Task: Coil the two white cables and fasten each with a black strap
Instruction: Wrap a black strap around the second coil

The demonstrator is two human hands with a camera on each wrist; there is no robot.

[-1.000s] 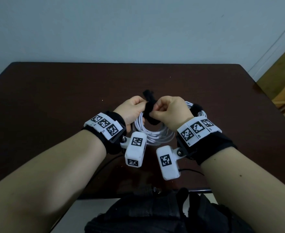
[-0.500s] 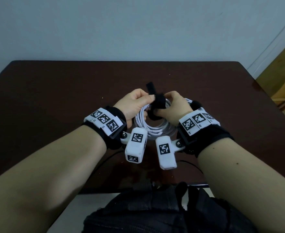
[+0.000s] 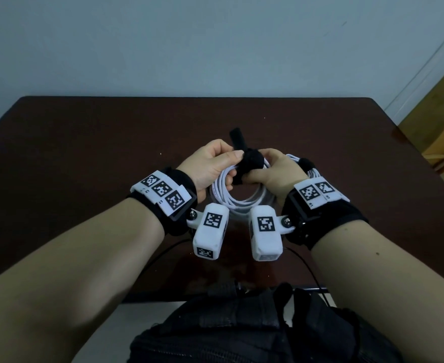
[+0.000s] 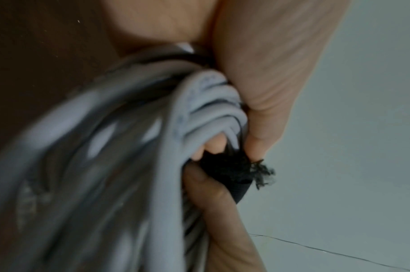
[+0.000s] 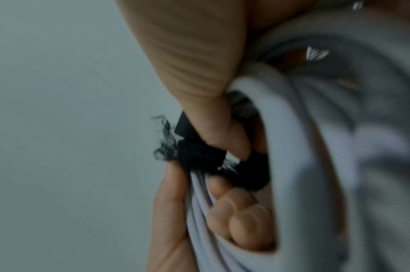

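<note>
From the head view, both hands hold the white cable coil (image 3: 238, 197) above the desk (image 3: 84, 142): the left hand (image 3: 210, 166) grips the bundle so the loops stay gathered, while the right hand (image 3: 276, 174) pinches the black strap (image 3: 251, 161) around it. A second strapped coil (image 3: 308, 166) sits behind the right wrist

Left wrist view: curled fingers (image 4: 264, 114) clamp the strands beside the strap (image 4: 232, 173)

Right wrist view: fingertips (image 5: 225, 136) pinch the strap (image 5: 199, 154), probably pressing it closed

A white cable (image 3: 238, 199) is wound into a round coil of several loops, held up above the dark surface (image 3: 84, 153). A black strap (image 3: 249, 163) wraps the top of the coil, its free end sticking up and its edge frayed. A second white coil (image 3: 314, 174) with its own black strap (image 3: 306, 162) lies just behind, mostly hidden.
</note>
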